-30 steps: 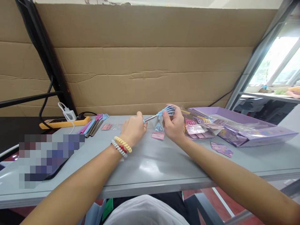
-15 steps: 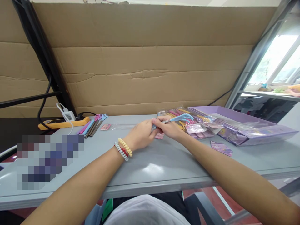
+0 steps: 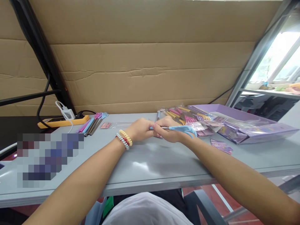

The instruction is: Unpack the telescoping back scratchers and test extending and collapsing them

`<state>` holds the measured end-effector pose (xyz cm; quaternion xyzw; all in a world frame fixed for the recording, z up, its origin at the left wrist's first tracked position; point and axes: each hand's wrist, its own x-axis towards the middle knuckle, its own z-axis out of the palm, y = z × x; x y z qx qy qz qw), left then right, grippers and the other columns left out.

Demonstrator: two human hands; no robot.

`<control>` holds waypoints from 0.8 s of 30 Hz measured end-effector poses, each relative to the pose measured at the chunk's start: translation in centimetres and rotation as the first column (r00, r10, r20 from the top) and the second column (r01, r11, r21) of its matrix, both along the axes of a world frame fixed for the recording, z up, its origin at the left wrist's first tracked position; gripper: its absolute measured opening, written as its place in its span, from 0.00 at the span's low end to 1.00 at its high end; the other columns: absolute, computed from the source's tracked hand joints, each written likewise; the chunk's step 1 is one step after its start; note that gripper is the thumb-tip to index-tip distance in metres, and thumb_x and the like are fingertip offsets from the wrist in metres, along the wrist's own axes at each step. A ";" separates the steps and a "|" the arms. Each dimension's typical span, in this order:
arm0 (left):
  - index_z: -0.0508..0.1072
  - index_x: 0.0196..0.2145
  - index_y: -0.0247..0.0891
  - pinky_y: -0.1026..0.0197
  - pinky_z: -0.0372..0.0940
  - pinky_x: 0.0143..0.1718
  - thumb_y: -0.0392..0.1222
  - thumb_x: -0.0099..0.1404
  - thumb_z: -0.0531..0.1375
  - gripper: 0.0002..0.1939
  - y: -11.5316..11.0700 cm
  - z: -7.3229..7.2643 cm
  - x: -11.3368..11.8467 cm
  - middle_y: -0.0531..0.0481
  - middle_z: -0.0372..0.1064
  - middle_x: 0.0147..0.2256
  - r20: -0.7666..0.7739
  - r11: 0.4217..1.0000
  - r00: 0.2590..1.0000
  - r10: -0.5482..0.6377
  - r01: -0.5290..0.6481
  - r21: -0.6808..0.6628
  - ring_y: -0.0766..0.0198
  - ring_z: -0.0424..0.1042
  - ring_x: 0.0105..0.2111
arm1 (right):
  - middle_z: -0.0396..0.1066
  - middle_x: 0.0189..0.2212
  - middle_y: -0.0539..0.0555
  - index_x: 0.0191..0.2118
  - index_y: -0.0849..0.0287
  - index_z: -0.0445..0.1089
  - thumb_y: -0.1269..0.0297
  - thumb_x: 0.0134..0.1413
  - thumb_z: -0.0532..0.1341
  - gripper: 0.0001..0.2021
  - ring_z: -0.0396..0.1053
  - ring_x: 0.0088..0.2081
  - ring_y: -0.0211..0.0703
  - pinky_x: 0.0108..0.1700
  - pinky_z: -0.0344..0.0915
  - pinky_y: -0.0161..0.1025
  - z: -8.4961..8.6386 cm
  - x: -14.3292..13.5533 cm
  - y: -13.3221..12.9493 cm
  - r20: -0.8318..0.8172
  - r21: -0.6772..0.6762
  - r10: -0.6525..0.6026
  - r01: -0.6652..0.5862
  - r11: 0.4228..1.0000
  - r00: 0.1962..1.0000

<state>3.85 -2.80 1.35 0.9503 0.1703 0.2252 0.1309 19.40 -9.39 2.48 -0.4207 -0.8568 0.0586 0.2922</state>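
Both hands meet above the middle of the grey table (image 3: 150,168). A blue claw-headed stick (image 3: 181,128) lies across them, its claw pointing right over my right wrist. My left hand (image 3: 140,129), with coil bands at the wrist, is closed on the stick's left end. My right hand (image 3: 169,129) is closed round its shaft. Under and left of the hands lies a clear plastic sleeve (image 3: 119,125), with a small pink card (image 3: 105,125) at its left. Bagged sticks with pink cards (image 3: 185,115) are piled beyond my right hand.
Loose pink, blue and grey claw sticks (image 3: 95,124) lie at the left, near a yellow power strip (image 3: 63,122). A purple box (image 3: 264,137) stands at the right, with purple cards (image 3: 221,146) before it. Cardboard (image 3: 150,72) closes off the back.
The blue claw stick has tilted so its claw hangs lower and further right. My right hand has turned slightly, and my left hand has shifted a little left.
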 end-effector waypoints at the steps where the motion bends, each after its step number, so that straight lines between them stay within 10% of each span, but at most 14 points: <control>1: 0.76 0.26 0.40 0.67 0.56 0.27 0.46 0.59 0.55 0.12 0.1 0.2 0.0 0.54 0.73 0.25 -0.036 1.000 0.999 -0.004 0.004 0.007 0.69 0.66 0.24 | 0.63 0.15 0.49 0.17 0.61 0.63 0.63 0.60 0.46 0.22 0.56 0.18 0.31 0.25 0.52 0.32 0.1 0.0 -0.1 0.063 0.031 0.024 -0.026 0.999 0.998; 6: 0.68 0.15 0.37 0.64 0.47 0.21 0.52 0.52 0.59 0.17 1.5 1.1 -1.8 0.55 0.60 0.14 -0.110 0.975 0.980 0.168 -0.148 0.167 0.70 0.53 0.17 | 0.59 0.13 0.50 0.16 0.60 0.59 0.65 0.57 0.48 0.19 0.47 0.16 0.32 0.23 0.43 0.36 0.7 0.2 -0.8 0.382 0.383 -0.052 -0.107 0.918 0.923; 17: 0.64 0.17 0.41 0.61 0.49 0.24 0.57 0.55 0.54 0.19 5.4 0.5 -5.6 0.50 0.62 0.17 -0.130 0.809 0.824 0.551 -0.490 0.324 0.60 0.63 0.22 | 0.43 0.13 0.47 0.17 0.56 0.41 0.66 0.53 0.50 0.18 0.41 0.17 0.34 0.23 0.41 0.38 0.7 2.0 -0.6 0.126 0.579 0.178 -0.218 0.786 0.976; 24: 0.66 0.32 0.40 0.60 0.55 0.28 0.42 0.61 0.49 0.08 6.9 -0.6 -8.3 0.48 0.69 0.28 0.061 0.694 0.698 0.714 -0.716 0.074 0.58 0.68 0.30 | 0.55 0.14 0.50 0.18 0.57 0.58 0.51 0.57 0.49 0.21 0.51 0.18 0.36 0.22 0.48 0.38 1.9 6.6 0.1 -0.369 0.394 -0.081 0.234 0.889 0.926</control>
